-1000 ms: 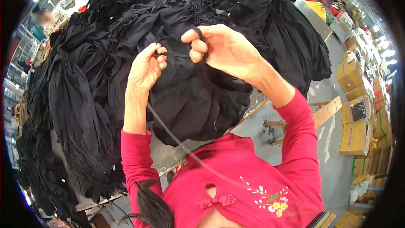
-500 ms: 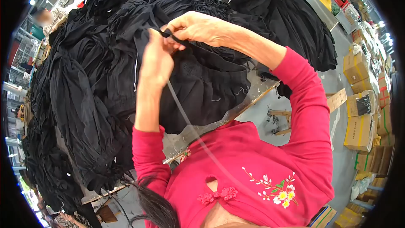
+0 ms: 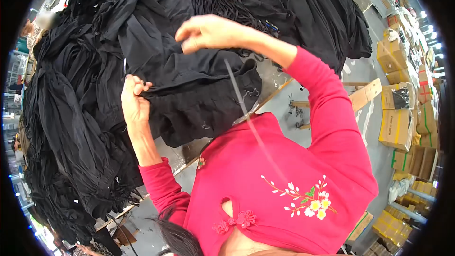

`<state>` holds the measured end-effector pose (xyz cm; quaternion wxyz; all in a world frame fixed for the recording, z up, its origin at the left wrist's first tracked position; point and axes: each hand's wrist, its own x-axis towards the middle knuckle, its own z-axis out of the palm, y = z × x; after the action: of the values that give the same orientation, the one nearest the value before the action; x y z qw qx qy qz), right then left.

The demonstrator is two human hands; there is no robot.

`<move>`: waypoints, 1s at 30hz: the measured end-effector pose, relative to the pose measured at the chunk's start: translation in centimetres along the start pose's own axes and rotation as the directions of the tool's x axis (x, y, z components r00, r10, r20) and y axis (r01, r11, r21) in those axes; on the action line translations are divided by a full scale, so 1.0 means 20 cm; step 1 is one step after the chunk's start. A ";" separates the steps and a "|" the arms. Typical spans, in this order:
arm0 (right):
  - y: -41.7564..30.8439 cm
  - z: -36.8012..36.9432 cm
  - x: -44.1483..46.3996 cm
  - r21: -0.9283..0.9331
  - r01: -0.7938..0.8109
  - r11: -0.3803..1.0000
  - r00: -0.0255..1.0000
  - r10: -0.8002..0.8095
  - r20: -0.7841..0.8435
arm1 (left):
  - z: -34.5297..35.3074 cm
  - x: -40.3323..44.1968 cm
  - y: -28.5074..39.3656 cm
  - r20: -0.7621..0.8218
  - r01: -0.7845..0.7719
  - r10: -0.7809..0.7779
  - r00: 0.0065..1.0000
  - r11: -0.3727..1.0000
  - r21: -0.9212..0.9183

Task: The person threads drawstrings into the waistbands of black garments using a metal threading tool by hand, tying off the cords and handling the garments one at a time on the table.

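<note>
Curling our left hand point(image 3: 135, 105), we seem to pinch a thin stick point(image 3: 125, 65); black cloth point(image 3: 189, 114) lies at three o'clock from it. Our right hand point(image 3: 206, 33), near one o'clock, bends its fingers; we can't tell if they're pinching. Keeping the cloth flat should help.

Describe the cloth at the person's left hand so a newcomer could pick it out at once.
Find the table heaped with black fabric, in front of the red top. At the table's near edge, one black piece lies bunched, its left end at the left hand. Pale, squiggly loose threads on its right end set it apart from the fabric around it.
</note>
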<state>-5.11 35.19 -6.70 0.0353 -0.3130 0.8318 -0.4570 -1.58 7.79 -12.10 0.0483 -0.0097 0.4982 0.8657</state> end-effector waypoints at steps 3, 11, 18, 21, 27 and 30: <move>0.14 0.21 -0.22 -0.188 0.079 0.979 0.986 -0.050 0.156 | -0.09 0.02 -0.05 -0.073 -0.023 0.034 0.997 0.988 0.150; 0.22 0.22 -0.04 -0.271 0.109 0.956 0.994 -0.107 0.021 | 0.58 -0.36 -0.18 0.589 -0.648 0.322 0.741 0.116 0.753; -0.10 -0.19 0.25 -0.823 0.164 0.544 0.842 -0.512 -0.171 | 0.40 -0.32 -0.45 0.697 -0.689 -0.090 0.711 -0.289 0.665; -0.15 -0.39 0.25 -0.920 0.088 0.382 0.817 -0.556 -0.152 | 0.33 -0.45 -0.25 0.671 -0.675 -0.103 0.734 -0.217 0.705; -0.15 -0.64 -0.08 -0.929 -0.157 0.335 0.950 -0.206 -0.235 | 0.26 -0.68 0.44 0.874 -0.791 0.073 0.481 -0.393 0.469; -0.22 -0.50 -0.24 -0.830 -0.068 0.554 0.998 0.027 -0.064 | 0.04 -0.66 0.71 0.864 -0.738 -0.033 0.503 -0.536 0.409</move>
<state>-2.63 43.50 1.56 -0.1223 -0.2599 0.9577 -0.0165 10.34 0.44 1.36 -0.2192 0.4657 0.8574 -0.0025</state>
